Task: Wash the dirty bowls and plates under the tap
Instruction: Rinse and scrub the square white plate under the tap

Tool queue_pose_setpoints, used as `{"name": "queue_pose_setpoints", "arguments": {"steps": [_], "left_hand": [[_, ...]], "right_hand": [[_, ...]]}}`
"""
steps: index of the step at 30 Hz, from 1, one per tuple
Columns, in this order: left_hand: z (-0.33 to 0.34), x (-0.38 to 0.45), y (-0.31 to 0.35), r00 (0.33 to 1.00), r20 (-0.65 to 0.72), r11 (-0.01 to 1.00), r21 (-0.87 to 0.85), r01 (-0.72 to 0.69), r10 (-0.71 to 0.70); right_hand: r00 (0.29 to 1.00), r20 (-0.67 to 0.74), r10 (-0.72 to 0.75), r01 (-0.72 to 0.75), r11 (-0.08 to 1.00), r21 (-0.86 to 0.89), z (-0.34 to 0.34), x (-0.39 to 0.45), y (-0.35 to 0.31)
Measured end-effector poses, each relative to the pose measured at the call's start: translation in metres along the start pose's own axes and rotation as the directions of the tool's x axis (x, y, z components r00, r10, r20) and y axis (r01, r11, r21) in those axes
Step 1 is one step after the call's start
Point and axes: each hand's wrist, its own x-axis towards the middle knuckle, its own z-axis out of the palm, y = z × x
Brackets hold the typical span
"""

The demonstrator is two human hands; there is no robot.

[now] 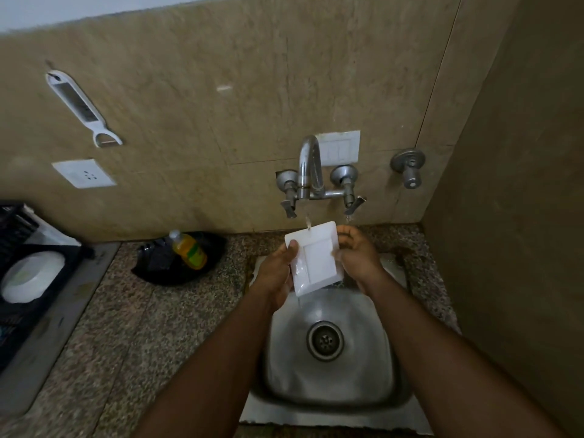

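While water runs from tap (308, 172), white square plate (314, 261) held tilted over steel sink (328, 352), directly under stream. Left hand (275, 273) grips plate's left edge, thumb on upper face. Right hand (357, 252) holds right edge, fingers curled round rim. Water drips off plate's lower corner into basin (drain uncovered). Left on speckled bench (126, 311): black tray (196, 270) carrying yellow bottle (189, 251). Far left: white round dish (31, 276) in black rack (19, 229).
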Motion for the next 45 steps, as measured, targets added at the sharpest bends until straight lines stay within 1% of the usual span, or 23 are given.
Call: {"name": "queue_pose_setpoints", "arguments": {"steps": [3, 6, 8, 10, 13, 17, 19, 20, 22, 24, 25, 27, 29, 32, 35, 37, 38, 39, 40, 41, 42, 43, 45], "left_hand": [[0.013, 0.001, 0.008, 1.0, -0.006, 1.0, -0.022, 0.004, -0.004], [0.024, 0.008, 0.011, 1.0, 0.002, 1.0, 0.019, -0.015, 0.015], [0.026, 0.011, 0.013, 1.0, -0.014, 0.998, 0.055, -0.02, 0.021], [0.021, 0.014, 0.011, 0.999, -0.034, 0.998, 0.057, -0.028, 0.03], [0.003, 0.012, 0.008, 0.995, -0.089, 0.999, -0.001, -0.034, 0.033], [-0.015, 0.001, 0.008, 0.991, -0.128, 0.999, -0.028, -0.038, 0.034], [-0.018, -0.001, 0.009, 0.991, -0.128, 0.998, -0.041, -0.046, 0.041], [-0.018, -0.002, 0.01, 0.991, -0.125, 0.998, -0.046, -0.05, 0.044], [-0.014, -0.004, 0.011, 0.991, -0.121, 0.998, -0.042, -0.056, 0.051], [-0.008, -0.005, 0.013, 0.991, -0.128, 0.998, -0.041, -0.052, 0.047], [-0.006, -0.006, 0.015, 0.991, -0.125, 0.997, -0.045, -0.055, 0.049], [-0.005, -0.008, 0.016, 0.992, -0.117, 0.997, -0.046, -0.061, 0.056], [-0.007, -0.011, 0.016, 0.99, -0.127, 0.997, -0.023, -0.072, 0.069], [-0.01, -0.012, 0.014, 0.985, -0.143, 0.995, 0.059, -0.086, 0.094], [-0.012, -0.015, 0.011, 0.983, -0.137, 0.984, 0.146, -0.102, 0.122], [-0.011, -0.021, 0.012, 0.984, -0.117, 0.981, 0.155, -0.113, 0.132], [-0.01, -0.025, 0.012, 0.987, -0.093, 0.983, 0.137, -0.119, 0.132], [-0.009, -0.03, 0.013, 0.989, -0.061, 0.986, 0.114, -0.124, 0.132], [-0.009, -0.036, 0.014, 0.991, -0.029, 0.988, 0.089, -0.127, 0.13], [-0.01, -0.041, 0.015, 0.991, 0.001, 0.989, 0.067, -0.135, 0.135], [-0.011, -0.047, 0.015, 0.99, 0.021, 0.989, 0.049, -0.142, 0.142], [-0.013, -0.051, 0.015, 0.989, 0.031, 0.988, 0.041, -0.148, 0.147], [-0.018, -0.058, 0.013, 0.986, 0.052, 0.987, 0.027, -0.161, 0.16]], "right_hand": [[0.999, -0.038, -0.017, 0.018, 1.0, 0.023, -0.002, 0.003, -0.005], [0.994, -0.107, -0.035, 0.039, 0.999, 0.036, -0.007, 0.004, -0.005], [0.991, -0.12, -0.065, 0.07, 0.997, 0.036, -0.007, 0.002, -0.004], [0.992, -0.089, -0.09, 0.092, 0.995, 0.024, -0.005, -0.002, -0.006], [0.994, -0.009, -0.112, 0.112, 0.994, 0.02, 0.002, -0.008, -0.01], [0.99, 0.089, -0.106, 0.108, 0.994, -0.012, 0.011, -0.012, -0.01], [0.991, 0.101, -0.092, 0.095, 0.995, -0.02, 0.012, -0.011, -0.01], [0.994, 0.078, -0.07, 0.07, 0.998, -0.002, 0.011, -0.009, -0.011], [1.0, -0.026, -0.009, 0.011, 0.996, 0.093, 0.005, -0.003, -0.021], [0.992, -0.126, 0.016, 0.004, 0.987, 0.159, -0.006, 0.007, -0.036], [0.989, -0.149, 0.009, 0.015, 0.988, 0.156, -0.011, 0.011, -0.044], [0.983, -0.185, -0.018, 0.03, 0.998, 0.059, -0.015, 0.017, -0.058], [0.976, -0.211, -0.056, 0.03, 0.992, -0.126, -0.014, 0.02, -0.062], [0.98, -0.132, -0.146, 0.096, 0.941, -0.324, -0.011, 0.017, -0.059], [0.978, -0.109, -0.176, 0.116, 0.902, -0.416, -0.01, 0.006, -0.065], [0.983, -0.096, -0.154, 0.082, 0.847, -0.525, -0.007, -0.003, -0.063], [0.989, -0.086, -0.123, 0.059, 0.845, -0.531, -0.005, -0.009, -0.059], [0.995, -0.068, -0.066, 0.025, 0.876, -0.482, -0.004, -0.011, -0.054], [1.0, -0.026, 0.011, -0.021, 0.923, -0.383, -0.004, -0.015, -0.05], [0.995, 0.043, 0.093, -0.076, 0.953, -0.294, -0.006, -0.021, -0.046], [0.979, 0.127, 0.16, -0.123, 0.959, -0.254, -0.008, -0.029, -0.043], [0.961, 0.203, 0.187, -0.122, 0.948, -0.293, -0.01, -0.036, -0.038], [0.945, 0.293, 0.145, -0.021, 0.921, -0.388, -0.016, -0.045, -0.029]]}}
